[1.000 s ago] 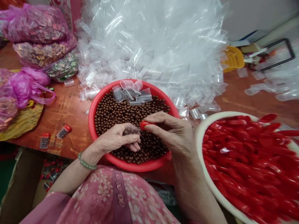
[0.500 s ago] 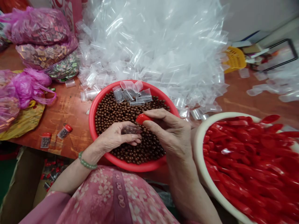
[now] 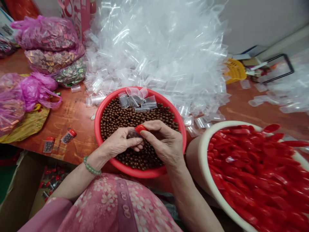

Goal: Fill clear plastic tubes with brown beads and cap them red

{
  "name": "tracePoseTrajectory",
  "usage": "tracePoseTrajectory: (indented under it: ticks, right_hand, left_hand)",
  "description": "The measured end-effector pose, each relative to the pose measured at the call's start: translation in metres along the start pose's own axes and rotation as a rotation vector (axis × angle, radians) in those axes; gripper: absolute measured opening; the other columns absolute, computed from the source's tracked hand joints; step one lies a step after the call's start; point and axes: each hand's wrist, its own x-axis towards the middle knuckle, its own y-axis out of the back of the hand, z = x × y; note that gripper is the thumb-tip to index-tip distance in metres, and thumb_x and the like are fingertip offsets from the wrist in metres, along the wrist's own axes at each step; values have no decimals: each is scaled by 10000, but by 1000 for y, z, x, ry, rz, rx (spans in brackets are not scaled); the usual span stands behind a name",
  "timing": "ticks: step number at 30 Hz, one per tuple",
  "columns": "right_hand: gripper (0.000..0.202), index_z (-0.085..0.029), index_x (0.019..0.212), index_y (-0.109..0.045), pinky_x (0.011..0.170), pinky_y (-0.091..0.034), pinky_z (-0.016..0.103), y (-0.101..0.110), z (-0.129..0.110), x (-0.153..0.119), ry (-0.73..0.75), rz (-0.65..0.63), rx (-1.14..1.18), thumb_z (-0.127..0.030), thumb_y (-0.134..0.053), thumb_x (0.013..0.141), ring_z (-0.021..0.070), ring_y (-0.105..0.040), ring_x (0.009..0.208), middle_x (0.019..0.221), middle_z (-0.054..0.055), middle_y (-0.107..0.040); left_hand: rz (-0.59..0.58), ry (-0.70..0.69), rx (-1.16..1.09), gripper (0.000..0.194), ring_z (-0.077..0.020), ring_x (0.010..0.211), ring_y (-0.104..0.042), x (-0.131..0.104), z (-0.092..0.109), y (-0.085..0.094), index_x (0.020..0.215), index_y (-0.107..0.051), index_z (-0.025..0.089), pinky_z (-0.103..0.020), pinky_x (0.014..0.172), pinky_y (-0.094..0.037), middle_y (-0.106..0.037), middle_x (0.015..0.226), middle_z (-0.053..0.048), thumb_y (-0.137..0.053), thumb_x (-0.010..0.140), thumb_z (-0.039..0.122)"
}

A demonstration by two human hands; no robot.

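Note:
Over a red basin [image 3: 97, 124] of small round brown balls [image 3: 118, 117], my two hands meet. My left hand [image 3: 122, 141], with a green bead bracelet at the wrist, is closed around a clear plastic tube [image 3: 132, 133] that looks dark with balls inside. Between thumb and fingers, my right hand [image 3: 164, 138] pinches a red cap [image 3: 140, 129] at the tube's open end. Whether the cap is fully seated I cannot tell. Several empty clear tubes [image 3: 124, 100] lie on the balls at the basin's far side.
A large heap of clear tubes [image 3: 154, 48] fills the back of the table. To the right stands a cream tub [image 3: 201, 154] of red caps [image 3: 243, 167]. Two capped tubes [image 3: 68, 136] lie at left, near pink bags [image 3: 48, 35]. Below is a cardboard box [image 3: 19, 187] holding more capped tubes.
My right hand has moved left and down, bringing the red cap from just above the tube onto its end. The left hand keeps its hold. The view has shifted slightly.

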Motion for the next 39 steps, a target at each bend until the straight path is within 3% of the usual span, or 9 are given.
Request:
tracePoseTrajectory:
  ticks: [3, 10, 18, 23, 31, 37, 39]
  right_hand:
    - [122, -227, 867, -696, 720, -553, 288, 2, -1, -2, 3, -7, -1, -137, -711, 786, 142, -663, 795, 851, 8, -695]
    - [111, -234, 854, -705, 717, -559, 288, 0, -3, -1, -38, 113, 43, -169, -730, 768, 139, -658, 779, 828, 1, -691]
    - [144, -259, 891, -705, 783, -553, 314, 2, -1, 3, -16, 180, 79, -184, -743, 774, 155, -663, 855, 896, 5, -700]
    - [169, -254, 908, -710, 765, -551, 312, -2, -4, 2, 29, 41, 16, -129, -709, 793, 152, -665, 831, 882, 4, -701]
    - [196, -248, 923, -679, 711, -527, 265, 10, -5, 3, 25, -163, -34, -86, -680, 813, 127, -644, 817, 897, -1, -673]
    - [140, -249, 950, -651, 750, -531, 289, 14, -4, 1, 80, -247, -176, -140, -642, 862, 144, -649, 848, 930, 11, -674]
    - [202, -250, 1047, -622, 791, -540, 332, 13, -5, -2, 142, -260, -272, -240, -678, 852, 185, -659, 911, 993, 39, -680]
  left_hand:
    - [-43, -9, 24, 414, -83, 619, -577, 0, -1, 2, 798, -612, 110, -214, 581, -479, -610, 692, -1, -792, 667, 459]
    - [-131, -42, 68, 273, -73, 591, -553, 6, -2, 3, 884, -586, 124, -229, 594, -473, -600, 686, 19, -720, 754, 323]
    - [-101, 5, 69, 202, -62, 570, -531, 3, 0, 2, 894, -586, 127, -216, 583, -445, -590, 672, 29, -688, 768, 248]
    - [-110, -43, 105, 175, -58, 528, -499, 5, -1, 2, 733, -540, 140, -213, 559, -426, -548, 608, 44, -676, 770, 244]
    - [-119, 15, 121, 149, -68, 532, -484, 2, 1, 2, 715, -535, 139, -216, 545, -400, -528, 600, 40, -640, 785, 217]
    - [-135, 46, 90, 202, -71, 516, -464, 1, -1, 3, 688, -537, 138, -219, 529, -379, -513, 567, 46, -678, 745, 272]
    - [-127, 41, 42, 289, -67, 518, -459, 1, -2, 4, 654, -544, 133, -219, 535, -369, -517, 560, 41, -727, 719, 346]
